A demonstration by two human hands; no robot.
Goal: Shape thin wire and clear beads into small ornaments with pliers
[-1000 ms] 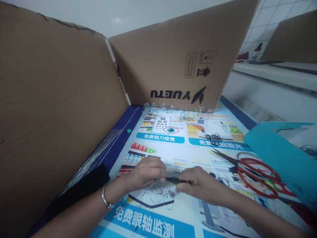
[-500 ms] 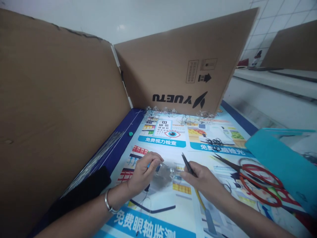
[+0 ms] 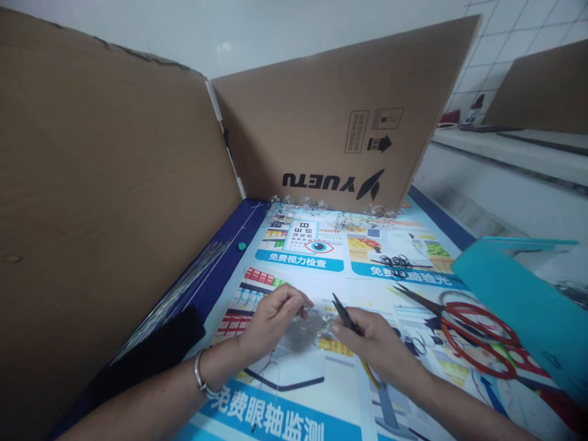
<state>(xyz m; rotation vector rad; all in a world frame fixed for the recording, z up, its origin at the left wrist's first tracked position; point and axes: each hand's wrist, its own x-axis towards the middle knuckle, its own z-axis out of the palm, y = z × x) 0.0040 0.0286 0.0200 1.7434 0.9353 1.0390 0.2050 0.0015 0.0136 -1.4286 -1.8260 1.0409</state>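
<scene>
My left hand [image 3: 275, 318] pinches one edge of a small clear lens piece [image 3: 307, 323] just above the printed poster mat [image 3: 321, 392]. My right hand [image 3: 367, 337] pinches the other side of that piece and also holds thin black tweezers [image 3: 343, 313], whose tips point up and away. A silver bracelet [image 3: 200, 375] sits on my left wrist. Thin wire parts [image 3: 271, 373] lie on the mat under my hands.
Cardboard walls stand at the left [image 3: 105, 202] and back [image 3: 340, 122]. Red-handled scissors [image 3: 463, 327] lie to the right, beside a teal folder [image 3: 519, 294]. Small black rings [image 3: 395, 263] and clear pieces [image 3: 321, 207] lie farther back. A black pad [image 3: 156, 346] lies at left.
The tweezers went from lying level between my hands to pointing upward. Both hands lifted the clear piece off the mat and have drawn close together on it.
</scene>
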